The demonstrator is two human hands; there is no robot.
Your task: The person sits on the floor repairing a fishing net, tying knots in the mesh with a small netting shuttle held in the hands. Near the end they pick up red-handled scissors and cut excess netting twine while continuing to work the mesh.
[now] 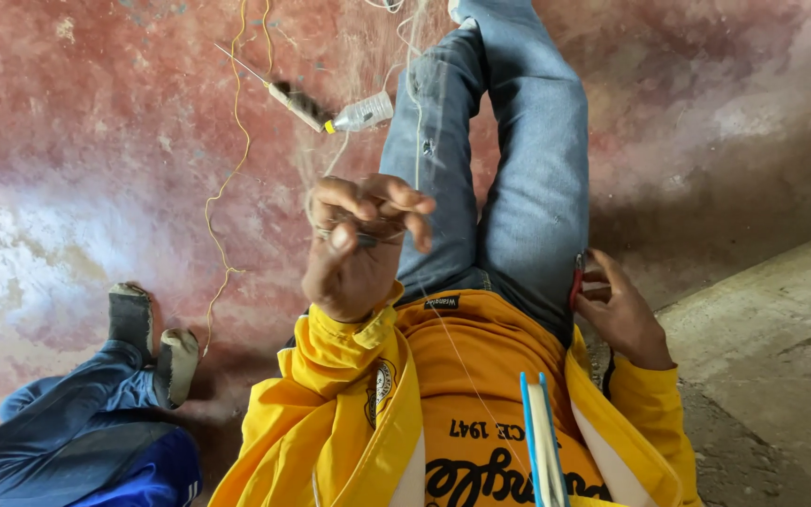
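Note:
I sit on the floor with my legs in blue jeans stretched out ahead and a yellow jacket on. My left hand is raised over my thigh, fingers pinched shut on fine pale thread that runs up toward my feet, and a small dark piece shows between the fingers. By my hip, my right hand curls around a small red object. A thin strand crosses my orange shirt. A flat white strip with blue edges lies against my chest.
On the red painted floor lie a slim dark tool, a small clear bottle with a yellow cap and a loose yellow cord. Another person's sock-clad feet and blue trousers are at lower left. Bare concrete lies right.

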